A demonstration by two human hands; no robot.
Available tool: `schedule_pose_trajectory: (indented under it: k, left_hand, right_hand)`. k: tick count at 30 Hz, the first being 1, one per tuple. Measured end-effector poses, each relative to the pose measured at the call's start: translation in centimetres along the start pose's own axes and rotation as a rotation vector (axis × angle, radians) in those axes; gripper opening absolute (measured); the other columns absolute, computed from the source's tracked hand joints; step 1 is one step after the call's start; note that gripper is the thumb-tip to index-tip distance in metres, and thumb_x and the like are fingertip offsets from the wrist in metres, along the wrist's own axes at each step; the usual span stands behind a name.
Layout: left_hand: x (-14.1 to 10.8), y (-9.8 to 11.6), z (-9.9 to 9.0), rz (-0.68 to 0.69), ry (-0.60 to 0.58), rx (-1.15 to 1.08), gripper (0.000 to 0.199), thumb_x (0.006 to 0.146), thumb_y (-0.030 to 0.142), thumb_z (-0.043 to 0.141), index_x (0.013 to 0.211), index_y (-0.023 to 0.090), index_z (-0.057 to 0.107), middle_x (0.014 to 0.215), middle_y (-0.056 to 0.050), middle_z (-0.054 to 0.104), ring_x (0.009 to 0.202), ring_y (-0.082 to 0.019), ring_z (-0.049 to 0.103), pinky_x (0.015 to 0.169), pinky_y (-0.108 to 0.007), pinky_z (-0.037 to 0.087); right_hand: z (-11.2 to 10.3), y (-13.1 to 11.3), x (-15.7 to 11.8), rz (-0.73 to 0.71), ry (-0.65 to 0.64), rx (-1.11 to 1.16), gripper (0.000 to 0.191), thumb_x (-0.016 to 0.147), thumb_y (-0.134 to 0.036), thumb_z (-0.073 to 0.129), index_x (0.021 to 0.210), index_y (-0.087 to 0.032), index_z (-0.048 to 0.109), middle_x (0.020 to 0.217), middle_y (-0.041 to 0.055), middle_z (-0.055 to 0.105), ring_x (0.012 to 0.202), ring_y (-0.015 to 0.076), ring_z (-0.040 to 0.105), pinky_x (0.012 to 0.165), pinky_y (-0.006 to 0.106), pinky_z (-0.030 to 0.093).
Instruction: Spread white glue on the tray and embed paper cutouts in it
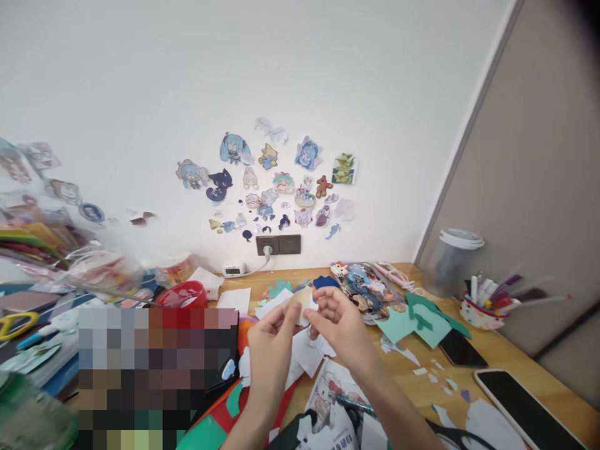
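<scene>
Both hands are raised over the middle of the wooden desk. My left hand [277, 328] pinches a small cream-coloured paper piece [302, 302] between thumb and fingers at its left side. My right hand [335, 319] meets the same piece from the right, with thumb and index finger at its edge and the other fingers curled. Beneath them lie white paper scraps [307, 356] and a sheet with a printed character [330, 382].
Green paper [431, 322], two phones [462, 347] and black scissors [457, 432] lie at right, near a pen cup [482, 311]. A red bowl [184, 294] and yellow-handled scissors [19, 325] are at left. Cutouts [284, 182] cover the wall around a socket [267, 245].
</scene>
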State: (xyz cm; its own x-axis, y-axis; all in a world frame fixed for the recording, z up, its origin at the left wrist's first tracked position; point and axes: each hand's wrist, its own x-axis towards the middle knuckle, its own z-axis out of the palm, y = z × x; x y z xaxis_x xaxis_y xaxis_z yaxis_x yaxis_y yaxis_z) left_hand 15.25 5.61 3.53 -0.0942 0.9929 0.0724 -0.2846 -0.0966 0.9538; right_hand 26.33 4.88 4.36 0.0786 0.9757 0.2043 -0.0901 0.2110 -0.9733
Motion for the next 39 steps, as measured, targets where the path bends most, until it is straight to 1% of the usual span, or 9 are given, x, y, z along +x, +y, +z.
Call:
schedule_pose_trajectory:
  k: [4,9,13,17,20,25,29,32,39]
  left_hand:
    - [-0.6,0.1,0.0,0.157,0.115,0.185,0.022,0.066,0.033,0.071,0.081,0.016,0.072,0.072,-0.002,0.071,0.071,-0.018,0.065,0.064,-0.023,0.053]
    - [-0.7,-0.8,-0.5,0.282,0.124,0.281,0.024,0.07,0.034,0.067,0.089,0.018,0.07,0.086,-0.003,0.073,0.075,-0.019,0.067,0.067,-0.024,0.054]
    - [-0.5,-1.0,-0.5,0.248,0.004,0.253,0.042,0.071,0.039,0.066,0.106,0.016,0.063,0.087,-0.004,0.072,0.071,-0.018,0.067,0.068,-0.026,0.055]
    - [-0.6,-1.1,-0.1,0.179,-0.157,0.314,0.06,0.072,0.041,0.066,0.125,0.019,0.05,0.072,-0.001,0.071,0.067,-0.018,0.067,0.069,-0.028,0.054]
    - [-0.8,-1.2,0.2,0.148,-0.238,0.289,0.063,0.074,0.041,0.064,0.129,0.02,0.042,0.074,-0.002,0.071,0.074,-0.02,0.068,0.075,-0.033,0.054]
    - [-0.6,-1.2,0.1,0.085,-0.299,0.276,0.06,0.076,0.042,0.061,0.128,0.02,0.04,0.084,-0.005,0.068,0.076,-0.021,0.067,0.074,-0.037,0.054]
    - [-0.1,-1.3,0.0,0.029,-0.367,0.291,0.059,0.075,0.045,0.059,0.124,0.018,0.04,0.085,-0.005,0.066,0.071,-0.02,0.067,0.072,-0.037,0.054]
    - [0.0,-1.4,-0.1,0.02,-0.419,0.309,0.056,0.077,0.046,0.057,0.122,0.018,0.041,0.085,-0.005,0.065,0.07,-0.019,0.066,0.071,-0.036,0.054]
    - [0.0,1.2,-0.5,0.029,-0.359,0.28,0.041,0.082,0.043,0.052,0.114,0.019,0.046,0.076,-0.002,0.066,0.068,-0.017,0.066,0.068,-0.032,0.054]
  right_hand:
    - [0.1,-0.3,-0.4,0.01,-0.023,-0.005,0.029,0.073,-0.032,0.064,0.089,-0.019,0.045,0.063,-0.0066,0.05,0.046,0.0075,0.051,0.047,0.021,0.042]
    - [0.0,-0.1,-0.6,0.035,-0.041,-0.091,0.026,0.074,-0.038,0.061,0.082,-0.019,0.046,0.059,-0.0057,0.051,0.041,0.0076,0.048,0.04,0.02,0.038]
    - [-0.4,0.0,-1.0,0.047,-0.008,-0.202,0.022,0.075,-0.038,0.06,0.075,-0.02,0.046,0.046,-0.0079,0.046,0.037,0.008,0.045,0.037,0.018,0.033]
    - [-2.1,-0.3,-1.5,0.092,0.028,-0.323,0.02,0.075,-0.035,0.06,0.073,-0.02,0.047,0.045,-0.0082,0.045,0.037,0.0077,0.045,0.038,0.018,0.034]
    - [-6.0,-0.4,-1.9,0.155,0.114,-0.442,0.018,0.077,-0.033,0.058,0.072,-0.019,0.049,0.045,-0.009,0.044,0.038,0.0076,0.044,0.039,0.018,0.035]
    - [-17.8,0.7,-3.6,0.359,0.343,-0.771,0.022,0.083,-0.034,0.057,0.077,-0.013,0.056,0.056,-0.0065,0.048,0.043,0.0054,0.043,0.042,0.018,0.037]
    - [-25.7,2.3,-6.4,0.612,0.388,-0.978,0.022,0.087,-0.033,0.054,0.086,-0.012,0.058,0.078,-0.0004,0.058,0.062,0.0098,0.055,0.055,0.023,0.047]
    - [-28.0,3.7,-8.1,0.743,0.363,-1.083,0.021,0.087,-0.033,0.053,0.092,-0.013,0.059,0.09,0.0025,0.06,0.073,0.013,0.058,0.063,0.027,0.05]
    - [-28.8,5.7,-8.2,0.767,0.336,-1.308,0.023,0.087,-0.032,0.054,0.099,-0.014,0.057,0.098,0.0047,0.059,0.085,0.0162,0.058,0.075,0.035,0.049]
